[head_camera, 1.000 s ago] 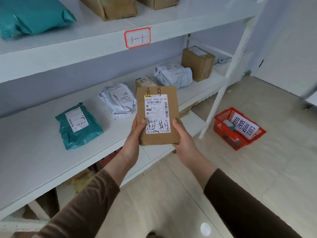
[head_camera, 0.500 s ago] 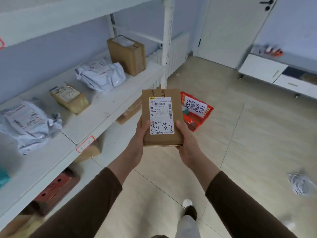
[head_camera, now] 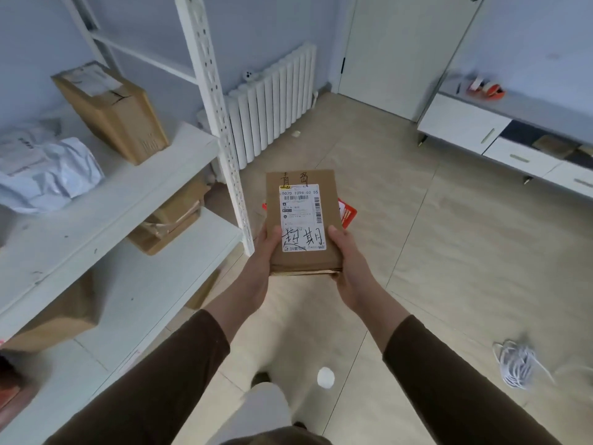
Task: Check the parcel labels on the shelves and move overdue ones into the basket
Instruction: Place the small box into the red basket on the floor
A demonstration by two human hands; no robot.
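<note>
I hold a flat brown cardboard parcel (head_camera: 303,255) in front of me with both hands. Its white label (head_camera: 301,216) faces up and carries large handwritten characters. My left hand (head_camera: 261,252) grips its left edge and my right hand (head_camera: 348,261) grips its right edge. The red basket (head_camera: 348,213) stands on the floor right behind the parcel; only a red corner and a sliver at the parcel's left show. On the white shelf (head_camera: 106,200) at left rest a brown box (head_camera: 112,110) and a grey mailer bag (head_camera: 45,168).
More cardboard boxes (head_camera: 170,216) sit on the lower shelves. A white upright post (head_camera: 218,117) and a radiator (head_camera: 272,104) stand ahead. A low white cabinet (head_camera: 500,139) lines the right wall. A white cord bundle (head_camera: 516,364) lies on the floor.
The view has swung right, away from the shelves and toward the floor. The parcel stays in both hands and now covers most of the red basket, which looks closer.
</note>
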